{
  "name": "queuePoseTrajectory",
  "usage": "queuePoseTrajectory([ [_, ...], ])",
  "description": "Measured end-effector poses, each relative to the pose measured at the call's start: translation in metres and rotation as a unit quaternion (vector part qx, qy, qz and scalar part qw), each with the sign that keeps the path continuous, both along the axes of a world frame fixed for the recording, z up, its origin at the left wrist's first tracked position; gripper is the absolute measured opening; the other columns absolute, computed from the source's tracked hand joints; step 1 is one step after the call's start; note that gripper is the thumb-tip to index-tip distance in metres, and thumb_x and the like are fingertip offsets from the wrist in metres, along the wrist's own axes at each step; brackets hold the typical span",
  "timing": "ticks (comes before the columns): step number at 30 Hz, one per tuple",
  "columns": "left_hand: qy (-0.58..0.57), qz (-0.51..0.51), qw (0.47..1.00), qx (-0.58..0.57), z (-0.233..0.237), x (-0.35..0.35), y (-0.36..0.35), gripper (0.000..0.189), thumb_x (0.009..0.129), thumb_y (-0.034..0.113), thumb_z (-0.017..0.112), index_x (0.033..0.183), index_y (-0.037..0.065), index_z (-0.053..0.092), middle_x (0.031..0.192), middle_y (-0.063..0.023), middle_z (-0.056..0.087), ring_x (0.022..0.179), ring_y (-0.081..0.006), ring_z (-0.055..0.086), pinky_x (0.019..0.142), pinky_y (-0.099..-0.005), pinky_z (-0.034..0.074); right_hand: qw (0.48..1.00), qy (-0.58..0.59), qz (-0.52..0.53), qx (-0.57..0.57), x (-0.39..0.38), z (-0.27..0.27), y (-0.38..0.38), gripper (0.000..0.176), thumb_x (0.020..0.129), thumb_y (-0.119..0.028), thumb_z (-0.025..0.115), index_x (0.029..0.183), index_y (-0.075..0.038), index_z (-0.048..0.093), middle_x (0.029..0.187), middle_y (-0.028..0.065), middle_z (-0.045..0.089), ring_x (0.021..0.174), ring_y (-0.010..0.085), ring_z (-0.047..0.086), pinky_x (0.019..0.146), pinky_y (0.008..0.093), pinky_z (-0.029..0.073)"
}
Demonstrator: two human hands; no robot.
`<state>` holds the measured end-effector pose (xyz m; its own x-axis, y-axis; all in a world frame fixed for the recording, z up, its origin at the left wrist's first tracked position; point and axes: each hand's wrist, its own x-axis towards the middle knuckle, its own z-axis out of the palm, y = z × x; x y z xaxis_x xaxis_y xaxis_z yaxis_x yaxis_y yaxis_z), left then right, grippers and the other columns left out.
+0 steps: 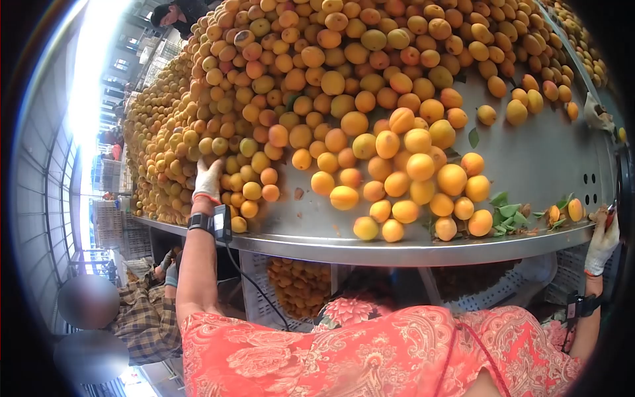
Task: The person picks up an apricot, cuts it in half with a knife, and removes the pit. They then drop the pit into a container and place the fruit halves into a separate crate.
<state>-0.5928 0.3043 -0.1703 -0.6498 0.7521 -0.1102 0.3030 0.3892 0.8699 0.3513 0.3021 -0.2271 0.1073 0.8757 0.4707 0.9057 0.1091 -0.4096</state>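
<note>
A large heap of orange-yellow apricots (331, 83) covers much of a metal table (529, 159). My left hand (208, 180), in a whitish glove, reaches into the fruit at the left part of the table; its visible fingers are apart and touch apricots. At the far right, by the table's rim, my right hand (602, 243) wears a similar glove. Its fingers are bent around something small, reddish and brown, too small to name. Loose apricots (420, 167) lie between the hands, nearer the right one. Green leaves (508, 215) and two fruits lie left of my right hand.
The raised metal rim (370, 250) runs along the near side. Below it stand a crate of apricots (299, 281) and another crate (529, 281). A person in a checked shirt (147, 321) is at lower left; another person (180, 14) is at upper left.
</note>
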Motion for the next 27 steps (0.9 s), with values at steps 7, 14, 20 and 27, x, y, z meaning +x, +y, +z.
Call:
queuePoseTrajectory([
  [7,0.073,-0.050,0.992,-0.087,0.019,0.115,0.048,0.094,0.083,0.020,0.074,0.159,0.013,0.018,0.107,-0.0059,0.061,0.077,-0.0117,0.055,0.068,-0.0263,0.050,0.999,0.033,0.015,0.033,-0.031,0.010,0.003,0.043,0.102,-0.010,0.056,0.140,0.006,0.048,0.095,0.0069,0.067,0.077,0.0135,0.064,0.071,0.0273,0.054],
  [14,-0.004,-0.202,0.975,-0.089,0.035,0.219,0.082,0.077,0.088,0.022,0.068,0.154,0.008,0.031,0.125,-0.0088,0.060,0.102,-0.0144,0.060,0.085,-0.0272,0.051,0.998,0.052,-0.011,0.043,-0.050,0.021,0.005,0.035,0.098,-0.012,0.063,0.123,0.011,0.059,0.084,0.0095,0.066,0.071,0.0148,0.063,0.069,0.0296,0.052],
  [20,0.045,-0.406,0.911,-0.058,0.049,0.301,0.103,0.075,0.088,0.018,0.068,0.154,0.007,0.032,0.138,-0.0102,0.054,0.118,-0.0153,0.056,0.097,-0.0275,0.048,0.998,-0.001,-0.026,0.049,-0.061,0.025,0.005,0.029,0.097,-0.010,0.063,0.119,0.009,0.058,0.080,0.0060,0.066,0.071,0.0115,0.064,0.067,0.0268,0.053],
  [27,0.086,-0.278,0.956,-0.041,0.102,0.276,0.117,0.051,0.085,0.026,0.071,0.130,0.004,0.062,0.128,-0.0156,0.063,0.112,-0.0192,0.063,0.096,-0.0328,0.049,0.999,0.042,-0.009,0.012,-0.065,0.035,-0.001,0.036,0.098,-0.011,0.061,0.125,0.012,0.054,0.092,0.0118,0.067,0.073,0.0148,0.065,0.071,0.0290,0.056],
])
